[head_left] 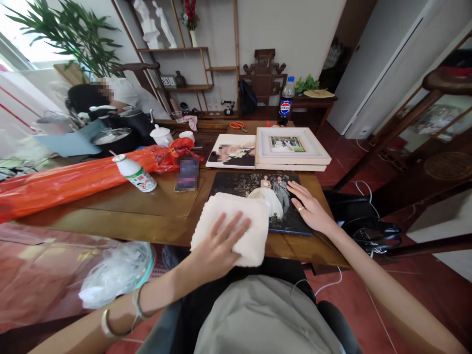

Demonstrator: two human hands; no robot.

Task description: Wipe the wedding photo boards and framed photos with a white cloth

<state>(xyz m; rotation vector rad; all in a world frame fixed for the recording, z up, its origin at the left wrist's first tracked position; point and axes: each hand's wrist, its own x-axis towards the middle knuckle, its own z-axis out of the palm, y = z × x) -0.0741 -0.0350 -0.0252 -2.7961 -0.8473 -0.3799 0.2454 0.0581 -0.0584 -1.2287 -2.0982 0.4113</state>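
On the tabletop (165, 206), near side: dark wedding photo (272, 202) | left hand (223, 246): spread flat upon white cloth (236, 203), which covers photo's near-left corner | right hand (311, 211): loosely outstretched, holding nothing, touching photo's right side

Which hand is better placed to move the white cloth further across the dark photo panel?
Probably the left hand: its spread fingers lie on the white cloth, which covers the near-left corner of the dark photo panel. The right hand is at the panel's right edge, apart from the cloth.
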